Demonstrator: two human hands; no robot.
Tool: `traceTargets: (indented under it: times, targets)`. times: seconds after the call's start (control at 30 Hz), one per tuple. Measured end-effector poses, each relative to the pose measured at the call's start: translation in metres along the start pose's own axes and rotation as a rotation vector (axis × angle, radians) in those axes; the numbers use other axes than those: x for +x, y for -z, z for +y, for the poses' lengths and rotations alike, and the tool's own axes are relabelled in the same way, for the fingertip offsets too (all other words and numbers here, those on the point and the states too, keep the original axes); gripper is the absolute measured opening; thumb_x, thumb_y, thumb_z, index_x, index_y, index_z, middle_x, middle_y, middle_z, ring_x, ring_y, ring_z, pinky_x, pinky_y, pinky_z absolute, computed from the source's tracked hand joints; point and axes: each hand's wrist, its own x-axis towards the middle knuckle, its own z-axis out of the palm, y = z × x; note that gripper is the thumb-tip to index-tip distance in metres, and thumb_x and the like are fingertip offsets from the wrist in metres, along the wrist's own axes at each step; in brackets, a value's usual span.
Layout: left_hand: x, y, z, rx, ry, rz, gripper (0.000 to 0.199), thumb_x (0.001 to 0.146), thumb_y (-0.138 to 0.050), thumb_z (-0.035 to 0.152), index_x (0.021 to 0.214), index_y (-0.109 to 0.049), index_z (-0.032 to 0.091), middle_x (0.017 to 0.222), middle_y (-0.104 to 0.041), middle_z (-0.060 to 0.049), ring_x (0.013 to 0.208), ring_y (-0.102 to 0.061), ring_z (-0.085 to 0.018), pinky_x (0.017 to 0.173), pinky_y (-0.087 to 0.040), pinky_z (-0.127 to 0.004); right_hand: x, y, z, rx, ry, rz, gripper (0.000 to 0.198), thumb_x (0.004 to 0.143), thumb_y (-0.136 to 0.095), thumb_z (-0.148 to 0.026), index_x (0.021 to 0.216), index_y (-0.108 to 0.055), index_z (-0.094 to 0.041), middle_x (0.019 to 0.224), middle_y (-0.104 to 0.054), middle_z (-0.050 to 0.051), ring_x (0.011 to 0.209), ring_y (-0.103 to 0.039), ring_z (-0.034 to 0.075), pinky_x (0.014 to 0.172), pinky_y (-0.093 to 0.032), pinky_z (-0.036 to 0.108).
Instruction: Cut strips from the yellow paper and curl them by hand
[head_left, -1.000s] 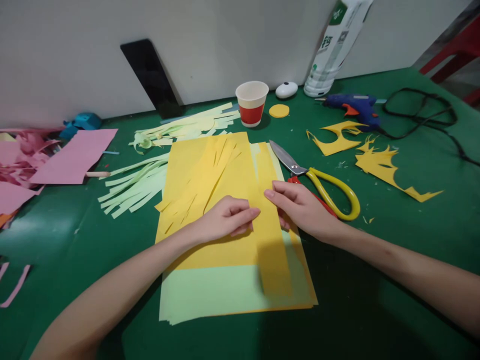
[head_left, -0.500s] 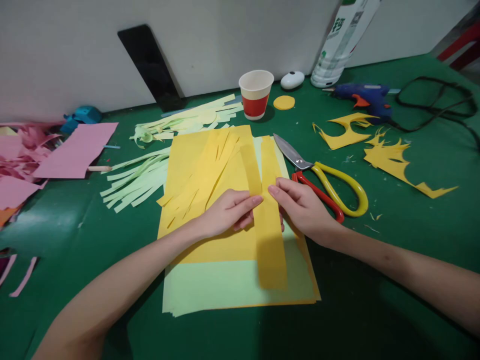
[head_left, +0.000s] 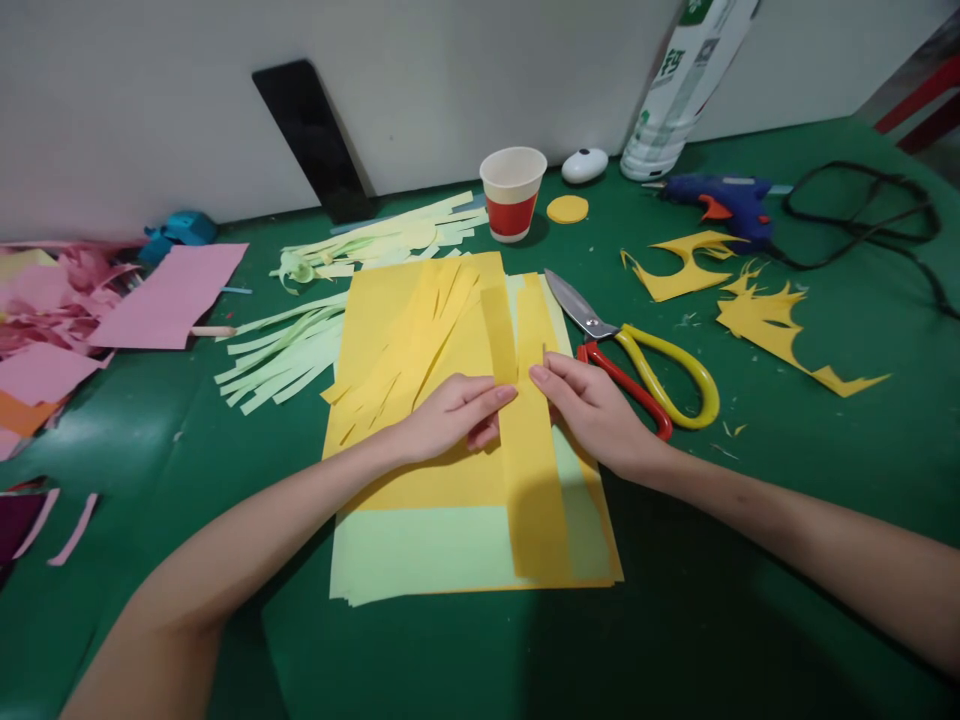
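A long yellow paper strip (head_left: 534, 470) is held upright between my two hands, its upper part split into two tails. My left hand (head_left: 461, 415) pinches its left edge between thumb and fingers. On the opposite edge, the thumb and fingers of my right hand (head_left: 592, 405) are closed on the paper. Beneath lie a yellow sheet (head_left: 435, 488) and pale green sheets (head_left: 420, 555) in a stack. Cut yellow fringe (head_left: 409, 350) rests on the yellow sheet, left of the strip. Scissors (head_left: 637, 350) with red and yellow handles lie just beyond my right hand.
Pale green fringes (head_left: 300, 355) lie to the left, near pink paper (head_left: 176, 295). At the back stand a paper cup (head_left: 511, 200), a leaning black phone (head_left: 315, 140) and a bottle (head_left: 675, 90). A blue glue gun (head_left: 720, 200) and yellow offcuts (head_left: 791, 335) lie right.
The view has shifted slightly, so things at the sides sit a little further toward the middle or left. Both hands keep hold of the yellow strip, with only slight finger movement.
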Motion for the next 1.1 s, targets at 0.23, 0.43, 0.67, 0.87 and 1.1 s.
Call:
traceTargets:
  times: [0.23,0.43,0.67,0.87,1.1]
  targets:
    - [0.000,0.001,-0.001,-0.033,0.013,-0.024,0.044,0.087,-0.038,0.037,0.048,-0.041,0.017,0.039,-0.045,0.003,0.040,-0.046,-0.006,0.050,-0.041,-0.020,0.001,-0.002,0.003,0.019,-0.001,-0.019,0.030,0.086,-0.038,-0.030,0.058,-0.028,-0.021,0.056,-0.028,-0.005,0.052,-0.029,0.010,0.050,-0.026,0.024]
    - [0.001,0.003,-0.004,-0.077,0.016,-0.043,0.044,0.085,-0.041,0.043,0.050,-0.041,0.016,0.039,-0.046,0.003,0.042,-0.050,-0.007,0.048,-0.042,-0.020,0.001,-0.004,0.007,0.052,0.017,-0.003,0.033,0.084,-0.039,-0.036,0.057,-0.026,-0.022,0.053,-0.026,-0.006,0.050,-0.027,0.010,0.047,-0.024,0.025]
    - [0.002,0.003,-0.003,-0.023,0.018,-0.016,0.042,0.084,-0.044,0.043,0.052,-0.046,0.015,0.045,-0.054,0.001,0.047,-0.056,-0.009,0.048,-0.043,-0.020,0.001,-0.004,0.008,0.076,0.017,0.001,0.034,0.084,-0.041,-0.036,0.057,-0.027,-0.021,0.053,-0.025,-0.005,0.051,-0.026,0.010,0.046,-0.024,0.025]
    - [0.002,0.004,-0.003,-0.007,-0.010,0.012,0.042,0.085,-0.043,0.041,0.054,-0.051,0.014,0.050,-0.057,-0.001,0.051,-0.057,-0.009,0.058,-0.047,-0.022,0.001,-0.006,0.013,0.140,0.016,0.016,0.033,0.084,-0.040,-0.039,0.059,-0.028,-0.021,0.055,-0.028,-0.005,0.050,-0.029,0.009,0.047,-0.026,0.025]
    - [0.001,0.002,-0.003,-0.079,-0.028,0.008,0.043,0.087,-0.040,0.040,0.055,-0.051,0.013,0.049,-0.059,-0.002,0.051,-0.060,-0.011,0.056,-0.048,-0.023,0.001,-0.008,0.010,0.190,0.035,-0.033,0.027,0.084,-0.039,-0.037,0.062,-0.034,-0.022,0.055,-0.033,-0.005,0.049,-0.032,0.009,0.046,-0.029,0.024]
